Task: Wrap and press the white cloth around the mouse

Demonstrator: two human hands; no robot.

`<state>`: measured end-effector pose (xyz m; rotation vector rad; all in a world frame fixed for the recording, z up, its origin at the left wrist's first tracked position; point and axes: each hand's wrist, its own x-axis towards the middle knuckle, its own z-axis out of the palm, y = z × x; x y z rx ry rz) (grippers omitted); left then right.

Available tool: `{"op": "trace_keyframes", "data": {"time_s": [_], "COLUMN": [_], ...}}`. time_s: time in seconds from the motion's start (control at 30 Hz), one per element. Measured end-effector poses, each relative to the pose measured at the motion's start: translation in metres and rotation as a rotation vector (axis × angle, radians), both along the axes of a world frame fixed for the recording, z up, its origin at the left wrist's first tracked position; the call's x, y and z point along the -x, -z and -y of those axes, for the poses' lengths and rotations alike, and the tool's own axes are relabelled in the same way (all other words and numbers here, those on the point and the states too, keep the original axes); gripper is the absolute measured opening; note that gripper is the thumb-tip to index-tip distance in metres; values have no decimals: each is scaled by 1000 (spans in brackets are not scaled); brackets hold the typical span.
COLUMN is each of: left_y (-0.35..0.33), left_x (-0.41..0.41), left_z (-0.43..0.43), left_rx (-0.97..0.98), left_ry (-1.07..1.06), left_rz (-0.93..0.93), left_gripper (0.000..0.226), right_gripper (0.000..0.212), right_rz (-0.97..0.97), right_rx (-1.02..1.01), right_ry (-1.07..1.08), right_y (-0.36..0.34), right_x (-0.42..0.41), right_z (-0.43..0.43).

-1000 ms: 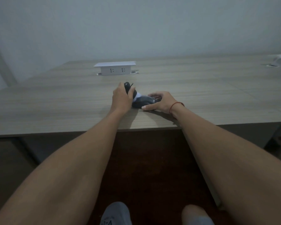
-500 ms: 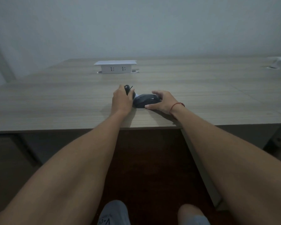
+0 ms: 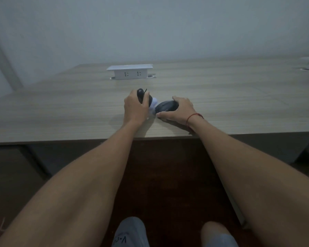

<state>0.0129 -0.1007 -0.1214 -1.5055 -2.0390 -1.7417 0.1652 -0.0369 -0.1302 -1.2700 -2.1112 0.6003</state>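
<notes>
1. The left hand (image 3: 135,106) is wrapped around a small dark object (image 3: 141,95) that stands up out of the fist. A thin black strand sticks out near its top; what the object is cannot be told in this dim light.
2. The right hand (image 3: 179,109) cups a dark computer mouse (image 3: 166,106), fingers curled over its far side and thumb along its near edge. The mouse looks tipped up rather than lying flat, probably so its side or underside can be reached.
3. Between the two hands a pale, whitish piece (image 3: 153,102) shows, touching both the dark object and the mouse; it looks like a cloth or wipe, though that is uncertain.
4. All this sits on the wooden desk (image 3: 61,113), near the middle of its front edge, where both forearms can reach it.
5. A white socket box (image 3: 129,72) stands raised towards the desk's back edge, well apart from the hands.
6. A red string (image 3: 194,116) circles the right wrist.
</notes>
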Motion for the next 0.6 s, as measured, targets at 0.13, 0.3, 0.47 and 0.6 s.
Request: {"op": "trace_keyframes", "data": {"time_s": [0.13,0.3,0.47,0.6], "left_y": [-6,2,-1,-9], "left_x": [-5,-10,-7,-17], "left_z": [-1,-3,1,4], "left_rx": [-68,39,67,-66], "left_ry": [7,29,5,79], "left_rz": [50,-85,-117,-103], "left_gripper": [28,24,25,24], "right_gripper": [117,114,112,96], "right_rz": [-97,-160,-161,-125], "right_rx": [100,121,133,85], "right_ry": [-46,-54,-52,-74], "right_y": [-1,-2,-1,-2], "right_x": [-2,-3,-3,-3], "right_z": [0,1,2,2]}}
